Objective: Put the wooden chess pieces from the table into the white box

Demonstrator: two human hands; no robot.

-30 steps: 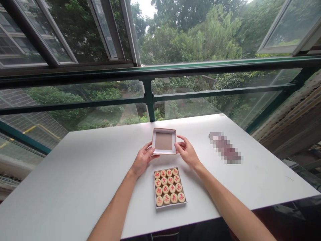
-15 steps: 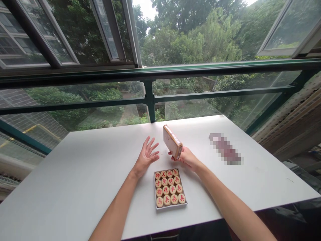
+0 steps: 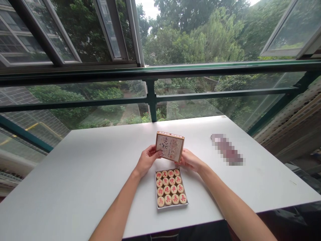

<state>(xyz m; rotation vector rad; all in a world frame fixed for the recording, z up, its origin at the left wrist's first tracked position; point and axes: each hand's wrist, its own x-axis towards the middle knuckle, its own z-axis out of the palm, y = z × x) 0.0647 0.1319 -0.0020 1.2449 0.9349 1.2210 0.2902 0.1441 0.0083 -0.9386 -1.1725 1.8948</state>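
Note:
A printed cardboard box lid point(image 3: 170, 147) with dark lettering and a flower pattern is held tilted above the white table. My left hand point(image 3: 147, 160) is closed on its left edge, thumb across the printed face. At its lower right corner my right hand point(image 3: 190, 160) grips it, with the fingers partly hidden behind. Just below the hands, a shallow open tray point(image 3: 172, 207) lies on the table. Rows of round wooden Chinese chess pieces point(image 3: 172, 181) with red characters fill it, face up.
The white table point(image 3: 95, 177) stands against a dark green railing point(image 3: 151, 97) with glass panels. A pixelated reddish item point(image 3: 227, 150) lies on the table to the right. Trees and open window panes are beyond the railing.
My left hand has moved in from open and taken hold of the lid's left edge. The lid has turned so its printed face shows. My right hand keeps its grip.

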